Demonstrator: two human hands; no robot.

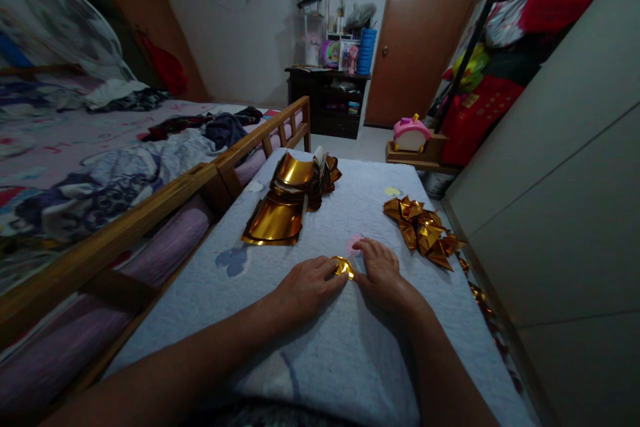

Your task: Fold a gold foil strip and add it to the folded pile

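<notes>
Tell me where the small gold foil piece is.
In the head view, the small gold foil piece is just below centre, between the left hand and right hand, over the pale blue patterned cloth.

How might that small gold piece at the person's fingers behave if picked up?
The gold piece looks foil-like, so it's probably light. Its uneven, bent surface suggests it creases easily. The bright shine hints it may be slippery.

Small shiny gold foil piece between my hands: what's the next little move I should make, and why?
Probably steady the small shiny gold foil piece with the left hand and press its free edge with the right thumb. The left hand touches the foil, the right hand is open close beside it, and the foil's surface looks uneven.
</notes>
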